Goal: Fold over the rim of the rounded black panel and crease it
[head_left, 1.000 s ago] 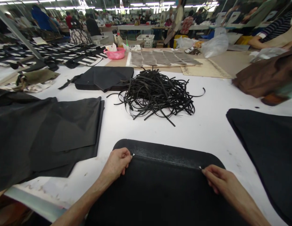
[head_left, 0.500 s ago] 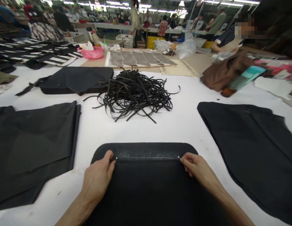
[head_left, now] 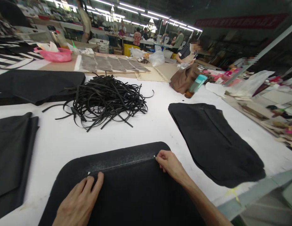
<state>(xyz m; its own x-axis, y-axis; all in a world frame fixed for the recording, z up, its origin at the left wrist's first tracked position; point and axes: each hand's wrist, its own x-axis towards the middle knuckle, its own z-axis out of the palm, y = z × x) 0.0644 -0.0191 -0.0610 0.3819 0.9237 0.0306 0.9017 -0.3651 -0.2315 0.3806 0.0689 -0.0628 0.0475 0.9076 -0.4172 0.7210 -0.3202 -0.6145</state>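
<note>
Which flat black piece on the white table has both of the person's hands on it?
The round-cornered black panel nearest the camera, with the whitish band: left hand and right hand touch it, not the others.

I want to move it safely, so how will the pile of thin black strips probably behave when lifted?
The pile of thin black strips would probably be floppy, since many strips curl and bend. It may lift as a tangle, as they loop over one another. Some could trail or drop, because loose ends stick out over the white tabletop.
</note>
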